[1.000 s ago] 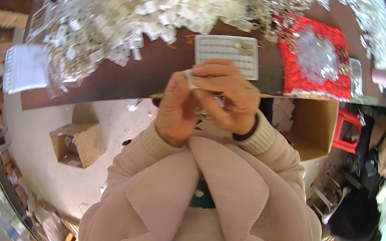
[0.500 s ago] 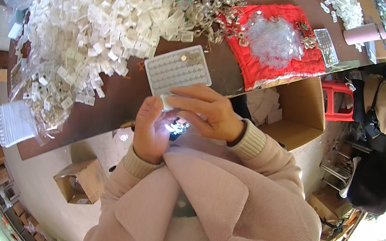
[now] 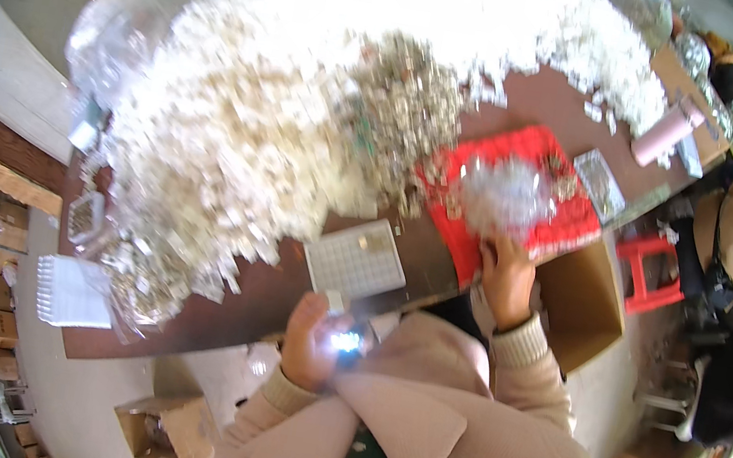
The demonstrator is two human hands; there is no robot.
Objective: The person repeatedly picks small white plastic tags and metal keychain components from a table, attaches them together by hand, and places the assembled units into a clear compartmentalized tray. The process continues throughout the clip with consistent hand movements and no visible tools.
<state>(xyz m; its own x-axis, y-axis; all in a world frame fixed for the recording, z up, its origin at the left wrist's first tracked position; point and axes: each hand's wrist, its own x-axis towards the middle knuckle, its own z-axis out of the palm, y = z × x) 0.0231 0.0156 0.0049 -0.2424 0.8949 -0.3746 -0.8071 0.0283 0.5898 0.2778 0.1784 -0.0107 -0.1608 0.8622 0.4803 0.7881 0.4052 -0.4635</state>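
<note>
Near the table's front edge, my left hand [image 3: 305, 349] is closed around a small white plastic piece [image 3: 336, 301] that sticks up past the thumb. A bright glow [image 3: 347, 341] shows beside its fingers; its source is blurred. To the right, my right hand [image 3: 509, 279] reaches over the near edge of a red cloth [image 3: 542, 151], fingers somewhat apart. Its fingertips touch or nearly touch a pile of clear plastic bits [image 3: 501, 198]. A pale gridded tray [image 3: 357, 261] lies on the table beyond my left hand.
A large heap of white plastic pieces [image 3: 238, 132] covers much of the table, with metallic parts [image 3: 411, 97] beside it. A second tray [image 3: 598, 184] and pink bottle [image 3: 667, 135] stand right. Below are a cardboard box [image 3: 580, 301] and red stool [image 3: 652, 274]. Other people are nearby.
My right hand has left my left hand and moved right to the clear bits on the red cloth. The view has shifted, showing more of the table's far side.
</note>
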